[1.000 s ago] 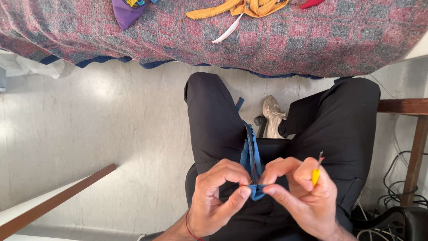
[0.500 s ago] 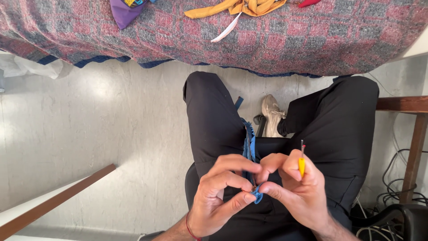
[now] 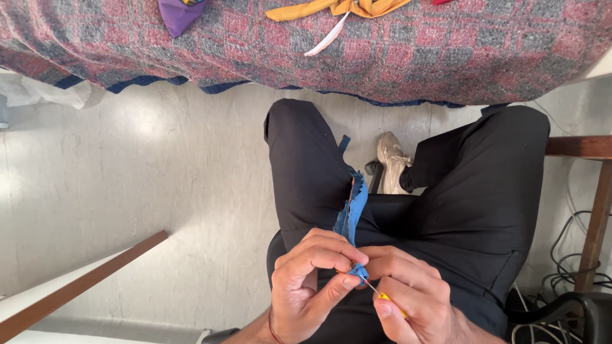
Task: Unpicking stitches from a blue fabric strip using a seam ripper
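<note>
Running up-down from hands: blue fabric strip [image 3: 351, 213]

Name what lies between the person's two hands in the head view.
In the head view, the end of a blue fabric strip is pinched between the left hand and right hand, with the thin metal tip of a yellow-handled tool at it.

Black trousers [image 3: 484, 210] are worn, loose and a bit creased around the knees. A thin red thread band [image 3: 273, 331] is seen on the left wrist. Both hands are bare, no sleeves showing. One pale, scuffed shoe [image 3: 390, 159] is spotted farther out.
</note>
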